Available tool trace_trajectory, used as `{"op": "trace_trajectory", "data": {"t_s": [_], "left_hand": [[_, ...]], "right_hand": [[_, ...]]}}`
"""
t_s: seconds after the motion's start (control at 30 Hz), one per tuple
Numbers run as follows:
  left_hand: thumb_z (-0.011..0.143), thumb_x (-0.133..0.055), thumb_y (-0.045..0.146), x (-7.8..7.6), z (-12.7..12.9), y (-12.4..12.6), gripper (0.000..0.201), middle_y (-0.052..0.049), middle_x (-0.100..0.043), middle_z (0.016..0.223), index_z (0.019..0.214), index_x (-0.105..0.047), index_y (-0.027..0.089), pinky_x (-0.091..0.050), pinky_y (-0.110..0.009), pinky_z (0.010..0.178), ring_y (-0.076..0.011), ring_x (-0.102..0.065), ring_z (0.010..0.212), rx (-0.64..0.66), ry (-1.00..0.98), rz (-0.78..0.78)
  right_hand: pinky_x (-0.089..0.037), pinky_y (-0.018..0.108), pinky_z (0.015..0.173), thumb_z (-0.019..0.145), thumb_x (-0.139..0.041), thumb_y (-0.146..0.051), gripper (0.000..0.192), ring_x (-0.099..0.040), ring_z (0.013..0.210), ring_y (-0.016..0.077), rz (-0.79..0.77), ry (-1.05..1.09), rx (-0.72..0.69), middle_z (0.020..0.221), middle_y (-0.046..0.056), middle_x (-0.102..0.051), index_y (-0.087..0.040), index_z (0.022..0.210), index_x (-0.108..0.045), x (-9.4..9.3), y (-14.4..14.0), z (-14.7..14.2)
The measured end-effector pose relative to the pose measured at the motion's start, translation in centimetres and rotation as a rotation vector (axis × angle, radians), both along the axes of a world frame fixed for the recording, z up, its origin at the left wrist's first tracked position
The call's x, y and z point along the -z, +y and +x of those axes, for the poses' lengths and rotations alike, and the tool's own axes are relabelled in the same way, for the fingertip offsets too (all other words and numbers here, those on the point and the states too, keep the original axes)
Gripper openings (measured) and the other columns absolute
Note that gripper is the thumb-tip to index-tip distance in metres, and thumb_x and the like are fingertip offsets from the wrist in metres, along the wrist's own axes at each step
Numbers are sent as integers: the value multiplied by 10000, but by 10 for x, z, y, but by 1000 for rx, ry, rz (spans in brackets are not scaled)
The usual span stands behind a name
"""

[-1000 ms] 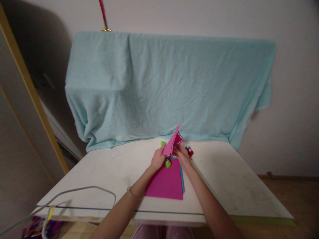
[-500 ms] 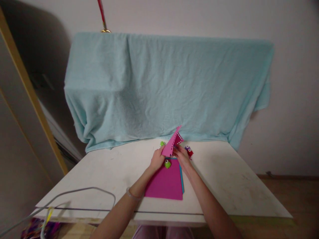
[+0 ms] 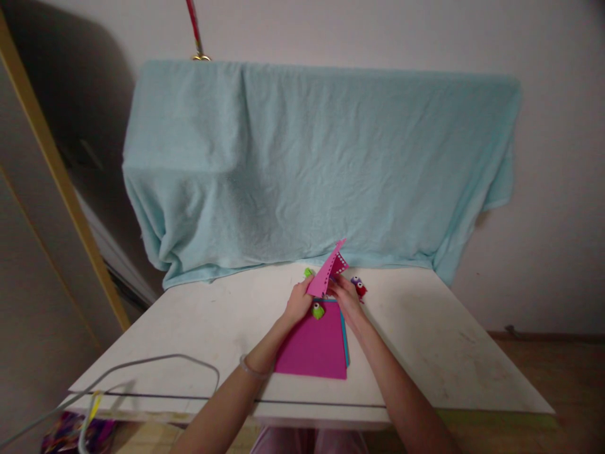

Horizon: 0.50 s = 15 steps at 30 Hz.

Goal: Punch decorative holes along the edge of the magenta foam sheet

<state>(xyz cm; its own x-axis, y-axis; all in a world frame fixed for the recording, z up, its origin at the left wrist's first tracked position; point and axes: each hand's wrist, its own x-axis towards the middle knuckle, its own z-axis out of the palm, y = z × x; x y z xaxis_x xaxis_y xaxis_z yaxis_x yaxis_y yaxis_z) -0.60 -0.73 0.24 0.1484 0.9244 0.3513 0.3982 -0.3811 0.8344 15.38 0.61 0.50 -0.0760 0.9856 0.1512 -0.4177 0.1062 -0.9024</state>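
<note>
From where I stand, the light-blue cloth drape (image 3: 331, 157) hangs behind the white flat tabletop (image 3: 416, 340). Near the middle of the table, a flat magenta rectangular sheet (image 3: 312, 347) lies over a blue sheet (image 3: 345, 343), which peeks out right and far. A small green big-eyed piece (image 3: 317, 312) sits at the magenta sheet's far end. Beyond it, a folded pink hole-edged sheet (image 3: 324, 277) stands tilted between left hand (image 3: 299, 302) and right hand (image 3: 346, 299). Another small green piece (image 3: 308, 272) lies far left of the fold; small purple (image 3: 355, 280) and red big-eyed pieces (image 3: 361, 289) lie right of the right hand. A thin grey cable (image 3: 146, 360) crosses the near left.
</note>
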Motion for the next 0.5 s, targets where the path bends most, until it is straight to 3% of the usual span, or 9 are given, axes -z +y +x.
{"op": "trace_trajectory", "data": {"t_s": [0.27,0.5], "left_hand": [[897,-463,271,2,1,2,374,-72,-740,1040,1176,-692,174,-473,-309,890,-227,-655,938,24,-18,-14],[898,-450,290,-4,3,-2,361,-60,-727,978,1138,-698,182,-474,-291,821,-209,-639,873,47,-66,-33]], "right_hand": [[-265,247,499,629,-851,-400,360,-382,523,86,-36,-35,47,723,-18,-648,-186,893,-730,-3,-2,1],[-263,255,503,659,-817,-390,337,-399,536,92,-15,-56,59,734,-4,-645,-180,906,-730,-13,-10,-1]]}}
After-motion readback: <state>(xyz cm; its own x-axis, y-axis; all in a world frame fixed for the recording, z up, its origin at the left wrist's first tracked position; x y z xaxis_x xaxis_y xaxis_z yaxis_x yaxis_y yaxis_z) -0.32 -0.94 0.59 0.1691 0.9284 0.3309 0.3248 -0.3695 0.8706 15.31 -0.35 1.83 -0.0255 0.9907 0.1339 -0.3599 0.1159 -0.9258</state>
